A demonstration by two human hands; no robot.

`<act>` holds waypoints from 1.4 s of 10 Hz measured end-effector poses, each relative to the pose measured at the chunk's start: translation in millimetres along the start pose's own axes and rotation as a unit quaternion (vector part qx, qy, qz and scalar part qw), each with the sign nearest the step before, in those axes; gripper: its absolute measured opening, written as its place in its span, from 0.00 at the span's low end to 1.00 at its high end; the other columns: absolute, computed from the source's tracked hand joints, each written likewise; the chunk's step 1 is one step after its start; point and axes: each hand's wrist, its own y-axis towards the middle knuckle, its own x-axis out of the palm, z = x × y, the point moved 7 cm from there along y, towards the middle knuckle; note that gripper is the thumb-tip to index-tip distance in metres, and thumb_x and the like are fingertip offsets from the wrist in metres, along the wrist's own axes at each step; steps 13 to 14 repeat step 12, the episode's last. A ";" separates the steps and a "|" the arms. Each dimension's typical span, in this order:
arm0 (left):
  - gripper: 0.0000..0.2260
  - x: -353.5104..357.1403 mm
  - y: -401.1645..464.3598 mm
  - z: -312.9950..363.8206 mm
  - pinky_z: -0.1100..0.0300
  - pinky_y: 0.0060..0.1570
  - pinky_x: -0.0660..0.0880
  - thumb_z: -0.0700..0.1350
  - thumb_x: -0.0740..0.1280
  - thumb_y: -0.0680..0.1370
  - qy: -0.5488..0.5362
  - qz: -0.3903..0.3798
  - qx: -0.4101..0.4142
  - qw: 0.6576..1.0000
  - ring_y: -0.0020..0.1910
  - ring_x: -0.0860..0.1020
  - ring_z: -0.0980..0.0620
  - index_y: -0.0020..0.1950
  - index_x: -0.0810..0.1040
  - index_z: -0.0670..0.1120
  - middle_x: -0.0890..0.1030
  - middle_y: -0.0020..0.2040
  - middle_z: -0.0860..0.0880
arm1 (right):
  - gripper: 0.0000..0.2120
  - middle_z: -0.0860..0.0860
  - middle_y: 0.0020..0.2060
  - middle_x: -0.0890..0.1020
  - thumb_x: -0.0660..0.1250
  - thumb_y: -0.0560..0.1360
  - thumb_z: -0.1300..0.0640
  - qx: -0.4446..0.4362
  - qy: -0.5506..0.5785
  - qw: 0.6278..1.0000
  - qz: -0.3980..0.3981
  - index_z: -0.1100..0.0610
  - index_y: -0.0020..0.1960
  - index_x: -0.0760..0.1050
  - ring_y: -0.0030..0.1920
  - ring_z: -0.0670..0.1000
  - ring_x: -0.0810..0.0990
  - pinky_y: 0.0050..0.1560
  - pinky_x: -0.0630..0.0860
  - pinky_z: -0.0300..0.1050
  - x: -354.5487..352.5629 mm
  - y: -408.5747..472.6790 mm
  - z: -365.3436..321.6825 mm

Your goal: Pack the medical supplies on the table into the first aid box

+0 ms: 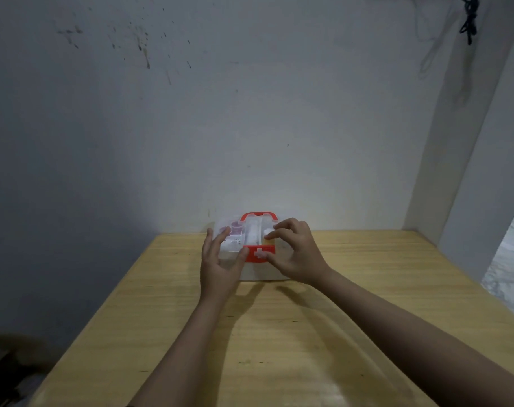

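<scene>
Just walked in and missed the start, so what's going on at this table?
A person is working on a clear first aid box with a red handle, standing at the far end of a wooden table. The lid is down and supplies show through it. The left hand rests open against the box's left side, its thumb by the red latch. The right hand has its fingers on the lid and its thumb at the latch.

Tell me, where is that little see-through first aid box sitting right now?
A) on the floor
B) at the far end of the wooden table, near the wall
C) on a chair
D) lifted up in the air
B: the first aid box rests on the wooden table near the wall, with the left hand and right hand on it.
</scene>
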 end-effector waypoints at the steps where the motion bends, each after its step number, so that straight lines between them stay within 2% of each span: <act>1: 0.27 -0.1 0.8 -4.4 0.46 0.63 0.72 0.54 0.73 0.69 0.017 -0.009 0.008 1.000 0.74 0.59 0.52 0.67 0.70 0.61 0.58 0.77 0.53 | 0.21 0.51 0.52 0.77 0.71 0.68 0.41 -0.008 -0.053 0.999 0.000 0.53 0.54 0.78 0.53 0.51 0.72 0.50 0.73 0.42 6.5 -2.6 1.7; 3: 0.26 -0.6 4.2 -8.1 0.44 0.63 0.72 0.50 0.74 0.69 0.039 0.012 0.017 0.999 0.74 0.60 0.53 0.66 0.72 0.58 0.61 0.76 0.51 | 0.25 0.54 0.54 0.77 0.68 0.69 0.41 -0.010 -0.076 0.997 0.009 0.54 0.61 0.77 0.54 0.54 0.73 0.51 0.71 0.42 10.6 -2.6 3.9; 5: 0.27 0.5 5.7 -6.4 0.43 0.60 0.74 0.48 0.74 0.70 0.069 0.031 0.033 0.997 0.74 0.62 0.48 0.67 0.72 0.55 0.63 0.75 0.48 | 0.24 0.55 0.53 0.78 0.67 0.69 0.42 -0.012 -0.086 0.996 0.025 0.55 0.59 0.78 0.54 0.55 0.74 0.50 0.72 0.42 12.7 -1.0 6.2; 6: 0.26 3.7 9.7 -9.1 0.44 0.60 0.75 0.49 0.74 0.70 0.072 0.026 0.032 0.997 0.73 0.61 0.48 0.67 0.71 0.56 0.63 0.75 0.49 | 0.24 0.55 0.53 0.78 0.66 0.69 0.41 -0.016 -0.081 0.996 0.030 0.54 0.59 0.77 0.53 0.55 0.74 0.51 0.70 0.41 12.8 1.4 9.0; 7: 0.25 10.0 23.7 -14.2 0.46 0.60 0.74 0.50 0.73 0.70 0.088 0.014 0.008 0.996 0.73 0.62 0.47 0.65 0.70 0.60 0.62 0.75 0.49 | 0.23 0.54 0.53 0.77 0.68 0.68 0.42 0.003 -0.078 0.997 0.015 0.53 0.59 0.77 0.53 0.54 0.73 0.51 0.72 0.43 18.4 13.2 18.3; 8: 0.27 22.6 42.8 -12.6 0.55 0.57 0.72 0.51 0.73 0.71 0.143 -0.013 0.007 0.990 0.72 0.63 0.46 0.67 0.68 0.56 0.62 0.74 0.47 | 0.22 0.52 0.55 0.75 0.72 0.67 0.45 0.060 -0.091 0.994 -0.018 0.52 0.59 0.77 0.55 0.53 0.72 0.56 0.73 0.48 25.8 34.2 33.8; 9: 0.29 31.8 61.3 -13.1 0.55 0.51 0.74 0.49 0.73 0.70 0.198 -0.033 0.001 0.980 0.68 0.67 0.44 0.68 0.66 0.52 0.63 0.72 0.44 | 0.22 0.52 0.57 0.74 0.73 0.68 0.47 0.091 -0.109 0.989 -0.036 0.50 0.60 0.75 0.57 0.53 0.72 0.62 0.69 0.51 32.9 47.1 43.0; 10: 0.29 32.4 67.2 -11.7 0.56 0.48 0.73 0.48 0.73 0.71 0.228 -0.056 -0.002 0.972 0.66 0.69 0.44 0.68 0.65 0.51 0.63 0.72 0.44 | 0.21 0.52 0.58 0.74 0.71 0.70 0.46 0.085 -0.146 0.985 -0.044 0.50 0.61 0.73 0.58 0.54 0.73 0.64 0.67 0.53 38.0 49.7 35.1; 11: 0.31 32.9 73.6 -9.5 0.51 0.59 0.70 0.48 0.72 0.72 0.246 -0.091 -0.053 0.964 0.74 0.59 0.41 0.71 0.62 0.52 0.53 0.77 0.42 | 0.23 0.52 0.65 0.72 0.67 0.74 0.47 0.108 -0.167 0.977 -0.074 0.51 0.66 0.69 0.68 0.56 0.68 0.71 0.54 0.62 38.7 48.4 22.0; 12: 0.40 24.0 51.7 8.6 0.43 0.70 0.57 0.52 0.70 0.73 0.236 -0.105 -0.103 0.961 0.76 0.40 0.38 0.77 0.47 0.59 0.33 0.76 0.40 | 0.27 0.53 0.70 0.69 0.64 0.75 0.48 0.104 -0.141 0.985 -0.010 0.53 0.71 0.64 0.75 0.55 0.59 0.72 0.47 0.69 6.7 35.7 -6.4; 14: 0.40 24.0 51.7 8.6 0.43 0.70 0.57 0.52 0.70 0.73 0.236 -0.105 -0.103 0.961 0.76 0.40 0.38 0.77 0.47 0.59 0.33 0.76 0.40 | 0.27 0.53 0.70 0.69 0.64 0.75 0.48 0.104 -0.141 0.985 -0.010 0.53 0.71 0.64 0.75 0.55 0.59 0.72 0.47 0.69 6.7 35.7 -6.4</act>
